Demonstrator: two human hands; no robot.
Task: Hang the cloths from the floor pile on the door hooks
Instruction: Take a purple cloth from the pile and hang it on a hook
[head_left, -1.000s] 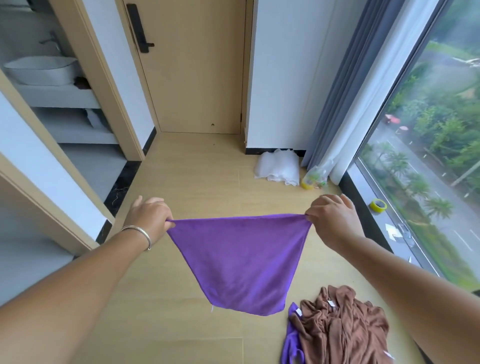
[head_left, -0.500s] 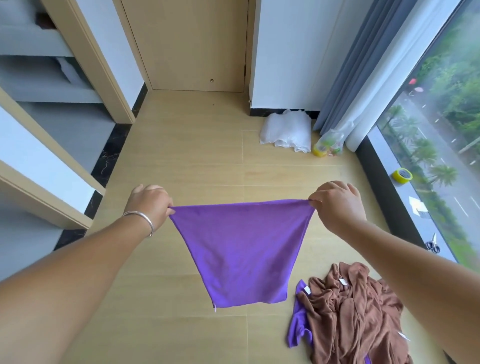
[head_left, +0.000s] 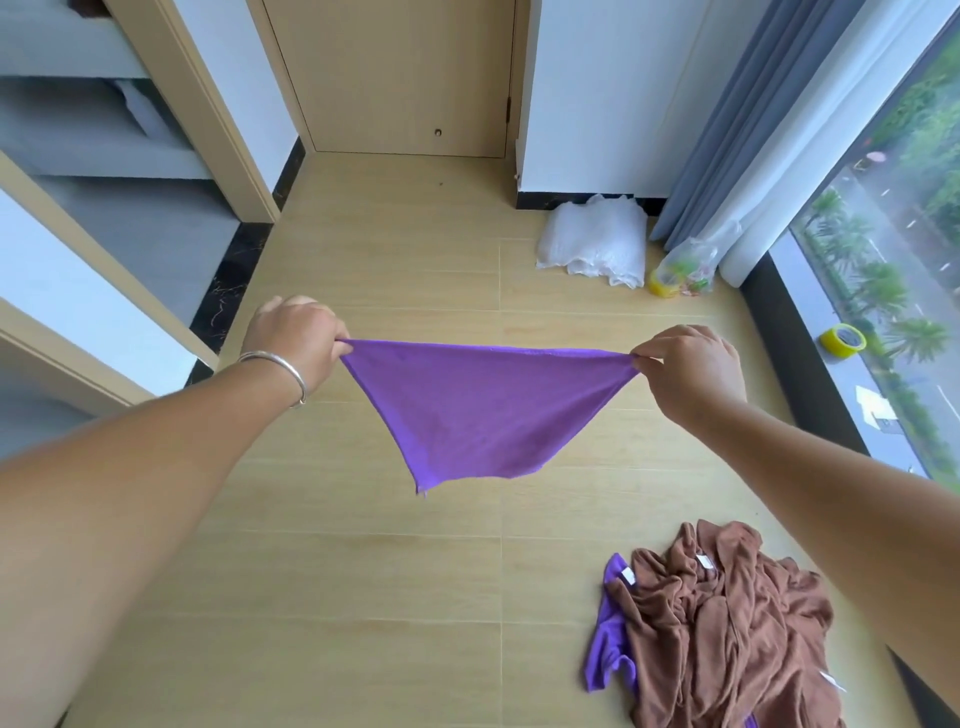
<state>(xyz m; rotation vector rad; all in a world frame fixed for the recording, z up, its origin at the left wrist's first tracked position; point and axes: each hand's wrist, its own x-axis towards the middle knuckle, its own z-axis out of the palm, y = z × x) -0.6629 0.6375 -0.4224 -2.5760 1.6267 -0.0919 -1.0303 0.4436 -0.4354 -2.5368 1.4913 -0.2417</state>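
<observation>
Two hands pinch purple cloth (head_left: 483, 410) top corners: left hand (head_left: 296, 338) and right hand (head_left: 691, 371), fingers curled tight, cloth stretched between, hanging to a point below. Floor pile (head_left: 727, 629) below right fingers, brown over purple. Door (head_left: 395, 73) beyond.

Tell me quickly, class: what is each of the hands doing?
Left hand: pinching one corner of the purple cloth.
Right hand: pinching the opposite corner.

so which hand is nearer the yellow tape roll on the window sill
Right. The right hand is just left of the tape roll; the left hand is far across the purple cloth.
</observation>
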